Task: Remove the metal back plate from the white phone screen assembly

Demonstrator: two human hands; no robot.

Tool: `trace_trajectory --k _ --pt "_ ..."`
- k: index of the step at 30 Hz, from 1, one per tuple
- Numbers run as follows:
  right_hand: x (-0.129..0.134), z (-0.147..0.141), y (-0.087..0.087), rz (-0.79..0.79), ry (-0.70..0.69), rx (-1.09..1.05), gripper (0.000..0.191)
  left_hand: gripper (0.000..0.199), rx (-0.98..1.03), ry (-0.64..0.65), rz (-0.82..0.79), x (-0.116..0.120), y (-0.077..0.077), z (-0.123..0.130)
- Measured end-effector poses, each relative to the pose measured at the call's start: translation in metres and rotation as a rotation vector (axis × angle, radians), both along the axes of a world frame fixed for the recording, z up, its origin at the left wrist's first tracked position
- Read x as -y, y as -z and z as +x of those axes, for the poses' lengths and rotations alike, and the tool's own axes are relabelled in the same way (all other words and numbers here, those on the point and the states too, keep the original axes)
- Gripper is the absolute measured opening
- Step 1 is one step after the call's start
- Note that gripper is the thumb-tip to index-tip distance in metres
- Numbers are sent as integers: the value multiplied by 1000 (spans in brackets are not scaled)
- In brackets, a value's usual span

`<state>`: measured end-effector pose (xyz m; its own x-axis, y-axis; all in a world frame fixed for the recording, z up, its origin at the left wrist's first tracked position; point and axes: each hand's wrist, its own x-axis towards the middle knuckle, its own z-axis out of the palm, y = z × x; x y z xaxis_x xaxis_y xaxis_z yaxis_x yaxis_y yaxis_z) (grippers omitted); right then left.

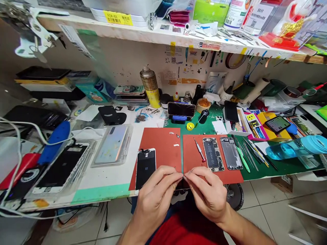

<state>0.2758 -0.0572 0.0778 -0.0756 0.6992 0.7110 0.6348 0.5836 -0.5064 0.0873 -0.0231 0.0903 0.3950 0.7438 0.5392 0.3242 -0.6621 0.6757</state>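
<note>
My left hand and my right hand meet fingertip to fingertip at the front edge of the bench, each in a pinch. Something tiny sits between the fingertips, too small to make out. Beside my left hand lies a phone screen with a white border, partly covered by that hand. Beyond my right hand, an opened phone body with its battery showing rests on a red mat. A metal back housing is to its right, and a red-tipped screwdriver to its left.
Tweezers and a green pry tool lie right of the mats, near a blue water bottle. A phone stands in a blue holder at the back. On the left are cased phones and white cables. A loaded shelf overhangs.
</note>
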Motion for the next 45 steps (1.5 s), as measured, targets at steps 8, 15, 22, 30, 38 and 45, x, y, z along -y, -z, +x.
trace_trajectory --k 8,15,22,30,38,45 --pt "0 -1 1 58 -1 40 34 33 -12 -13 52 5 1 -2" --pt "0 -2 4 51 -31 27 32 32 -18 -13 41 5 1 -3" --pt "2 0 2 27 -64 51 31 34 -12 3 29 8 3 -3" --pt "3 4 5 7 -103 90 35 35 -45 5 18 11 9 -6" --pt "3 6 4 6 -147 111 27 35 -60 11 18 12 8 -6" --pt "2 5 2 -12 -158 105 23 32 -61 24 13 11 7 -6"
